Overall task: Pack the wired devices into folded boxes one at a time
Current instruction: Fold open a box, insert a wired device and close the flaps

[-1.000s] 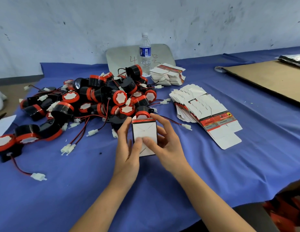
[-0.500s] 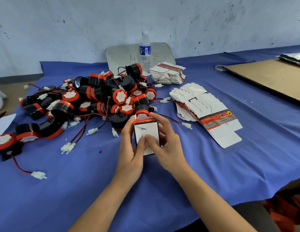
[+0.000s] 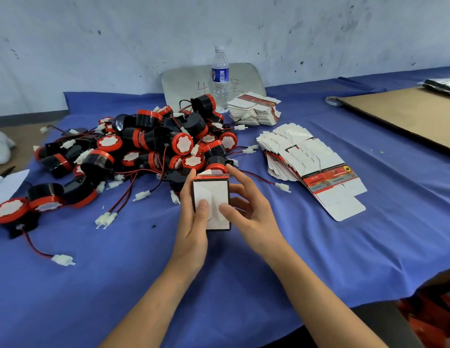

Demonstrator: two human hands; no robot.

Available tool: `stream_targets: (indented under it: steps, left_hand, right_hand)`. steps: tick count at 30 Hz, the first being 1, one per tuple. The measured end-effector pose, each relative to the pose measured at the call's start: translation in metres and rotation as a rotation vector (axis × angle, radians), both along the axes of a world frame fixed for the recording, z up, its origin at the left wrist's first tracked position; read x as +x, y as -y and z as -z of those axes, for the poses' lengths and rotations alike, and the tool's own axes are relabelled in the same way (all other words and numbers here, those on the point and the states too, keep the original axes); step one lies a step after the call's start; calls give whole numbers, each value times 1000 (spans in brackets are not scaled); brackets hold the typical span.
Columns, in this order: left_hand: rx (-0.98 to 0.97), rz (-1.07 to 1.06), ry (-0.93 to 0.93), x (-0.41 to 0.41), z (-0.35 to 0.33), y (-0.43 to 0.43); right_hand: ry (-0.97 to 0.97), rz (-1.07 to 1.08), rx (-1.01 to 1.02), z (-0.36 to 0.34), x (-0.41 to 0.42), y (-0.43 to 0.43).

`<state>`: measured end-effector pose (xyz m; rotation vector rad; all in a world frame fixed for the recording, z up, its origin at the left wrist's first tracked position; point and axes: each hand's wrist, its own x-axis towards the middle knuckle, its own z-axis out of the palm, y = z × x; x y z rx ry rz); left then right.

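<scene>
My left hand [image 3: 193, 222] gripped the folded box [image 3: 211, 190] along its left side, with the thumb pressed onto the white flap face. My right hand [image 3: 249, 214] wrapped the right side, its thumb on the same face just beside the other and its forefinger reaching over the red top edge. Both hands were closed round the box, holding it tilted above the table [image 3: 344, 259] at the near edge of the pile. I couldn't tell whether a device already sat inside.

I judged the box to be light, thin card, stiff along its creases but soft across the panels, so a squeeze mid-face would dent it. I'd take it by the edges and corners and use the thumbs only to press the flaps flat.

Just beyond lay the heap of wired devices [image 3: 153, 146], round black bodies with red rims and red-and-black leads ending in white connectors [image 3: 283, 187]. They looked like hard plastic, denser than the box. I'd lift one by the body, not the lead, since the crossed leads would drag its neighbours.

To the right fanned the flat box blanks [image 3: 312, 162]. A second stack [image 3: 254, 109] sat behind them, beside a water bottle [image 3: 220, 79].
</scene>
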<state>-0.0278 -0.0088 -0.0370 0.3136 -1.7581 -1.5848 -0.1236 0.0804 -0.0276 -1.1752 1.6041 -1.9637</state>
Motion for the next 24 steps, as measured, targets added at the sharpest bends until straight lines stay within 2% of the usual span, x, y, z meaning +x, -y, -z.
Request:
stream_targets:
  steps: [6,13,14,15,17,18,20,22,24]
  left_hand:
    - [110,102,52,1,0,3]
    - [46,96,45,1,0,3]
    - [19,67,36,1,0,2]
    - [-16,31,34,1,-1,3]
    - [-113,-26,62,1,-2,5]
    - [-145,-32,83,2,-2,7]
    - [-139,-29,119,1,1,14]
    - [-144,-33,171,1,4,22]
    - [-156,-13,239,1,6,29]
  right_hand:
    - [199,-193,-44,-9,-2,-4]
    - [196,-280,-25,-8,-6,-8]
    - [96,-211,-21,-6,-6,-8]
    - [-84,-112,4,-4,-6,-8]
    - [-594,82,145,1,-6,-6]
    - [-762,119,204,3,-4,-4]
    - [-846,96,249,2,-2,-5]
    - [-789,103,145,-2,-1,-9]
    - [-682,248,-13,-7,-2,-11]
